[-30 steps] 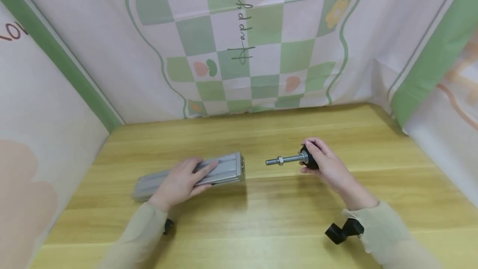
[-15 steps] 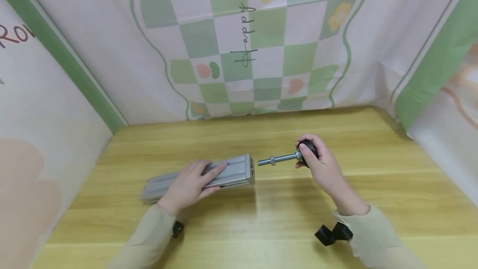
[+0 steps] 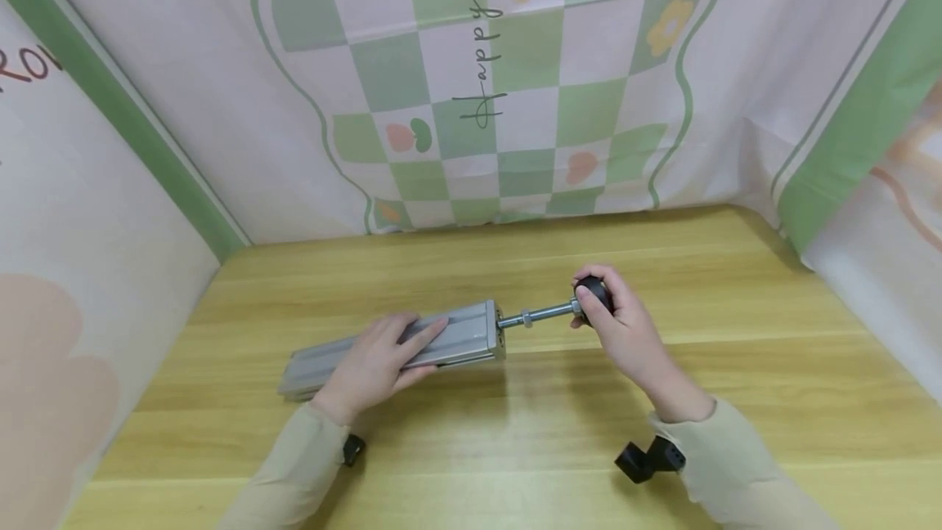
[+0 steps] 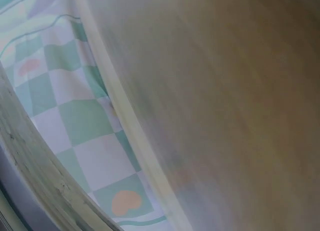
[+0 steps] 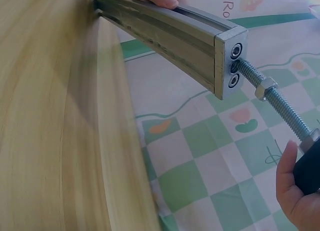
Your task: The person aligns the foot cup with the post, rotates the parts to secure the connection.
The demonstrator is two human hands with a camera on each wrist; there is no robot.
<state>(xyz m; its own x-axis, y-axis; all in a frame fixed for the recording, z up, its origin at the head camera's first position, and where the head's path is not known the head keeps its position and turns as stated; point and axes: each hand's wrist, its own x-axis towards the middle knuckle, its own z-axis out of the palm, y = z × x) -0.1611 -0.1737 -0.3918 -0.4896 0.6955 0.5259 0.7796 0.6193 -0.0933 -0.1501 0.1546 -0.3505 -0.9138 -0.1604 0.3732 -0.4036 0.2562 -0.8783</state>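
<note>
My left hand (image 3: 371, 362) grips a grey aluminium profile (image 3: 465, 332) from above, index finger stretched along its top. The profile lies slantwise over the table, end plate (image 5: 227, 81) facing right. That plate has a hole between two screws. In my right hand (image 3: 629, 338) I hold a leveling foot (image 3: 545, 314) by its black round base (image 3: 598, 293), thumb pressed on the base. Its threaded stem (image 5: 290, 113) carries a hex nut (image 5: 266, 88) partway along. The stem's tip is at the middle hole, its very end hidden there in the right wrist view.
Under both hands is a wood-grain table (image 3: 559, 448). A green-and-white checked curtain (image 3: 530, 121) hangs along its far edge, with more fabric at both sides. Black camera mounts (image 3: 651, 460) hang beside the wrists. The left wrist view shows mostly tabletop and curtain.
My right hand has moved left with the leveling foot, bringing its stem from a gap to the profile's end hole. The profile shifted slightly right in view at first, then stayed nearly still.
</note>
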